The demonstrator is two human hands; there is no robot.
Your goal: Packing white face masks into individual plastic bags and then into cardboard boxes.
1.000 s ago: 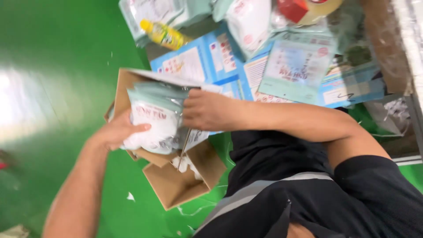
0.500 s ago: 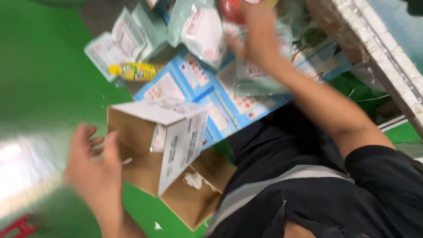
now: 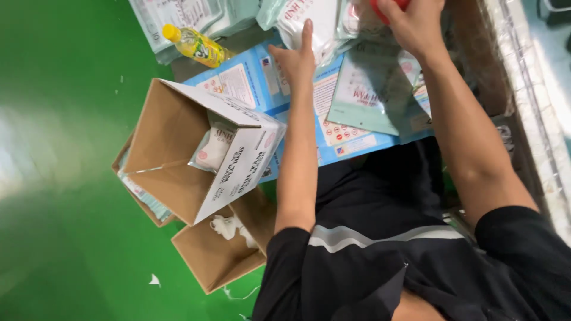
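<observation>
My left hand (image 3: 297,59) reaches forward with fingers stretched out flat, touching a white pouch (image 3: 312,21) in a pile of pouches. My right hand (image 3: 416,24) is closed around a red object (image 3: 386,7) at the top edge; most of that object is out of view. An open cardboard box (image 3: 172,148) lies tilted on the green floor (image 3: 65,178) to the left of my left arm. A white pouch (image 3: 211,148) sits inside it.
A yellow bottle (image 3: 196,44) lies beside more pouches at the top left. Flat blue cartons (image 3: 250,83) and a teal pouch (image 3: 369,95) lie under my arms. A second brown box (image 3: 214,255) sits below the first. A wrapped pallet edge (image 3: 535,119) runs along the right.
A second ago both hands were setting a white pouch into the box. The right hand then reached up to the pile, and the left hand has followed to the pouches.
</observation>
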